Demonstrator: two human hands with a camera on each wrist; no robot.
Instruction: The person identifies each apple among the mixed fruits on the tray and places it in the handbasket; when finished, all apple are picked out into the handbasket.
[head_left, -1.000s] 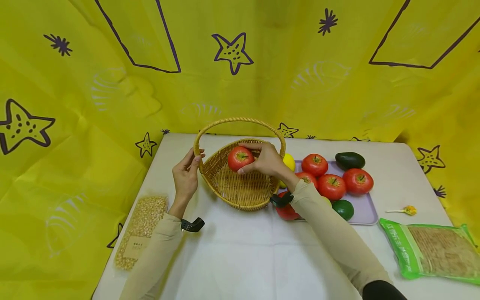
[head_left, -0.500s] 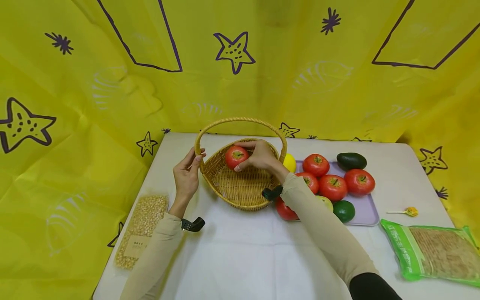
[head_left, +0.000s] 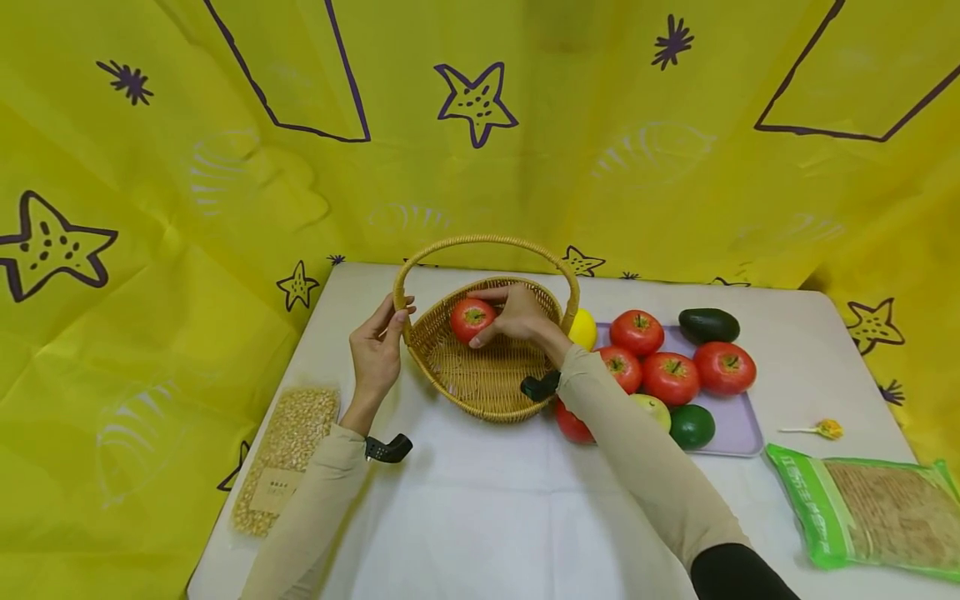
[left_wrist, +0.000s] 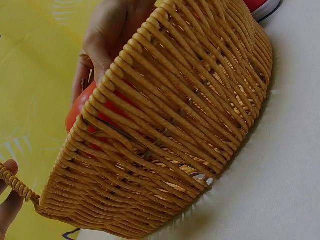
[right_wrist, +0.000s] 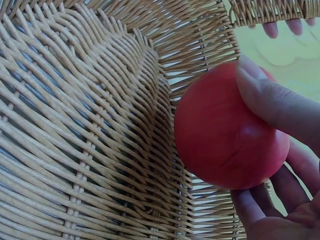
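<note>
My left hand (head_left: 377, 352) holds the left foot of the handle of a wicker basket (head_left: 480, 383), fingers and thumb around it. With thumb and fingers my right hand (head_left: 519, 317) grips a red apple (head_left: 471, 320) at the left part of the basket's inside. In the right wrist view the apple (right_wrist: 227, 130) is close to the woven wall, thumb on top and fingers beneath. The left wrist view has the apple (left_wrist: 80, 107) partly hidden behind the basket rim. No other fruit shows in the basket.
Right of the basket, a lilac tray (head_left: 735, 425) bears several red apples (head_left: 671, 379), an avocado (head_left: 708, 325) and other green fruit. A yellow fruit (head_left: 583, 329) shows behind the basket. Bagged corn kernels (head_left: 288, 442) lie left; a green-edged bag (head_left: 885, 508) and a lollipop (head_left: 828, 428) lie right.
My right hand has moved a little left and lower into the basket with the apple. The left hand keeps its hold on the handle. The view has shifted slightly.
</note>
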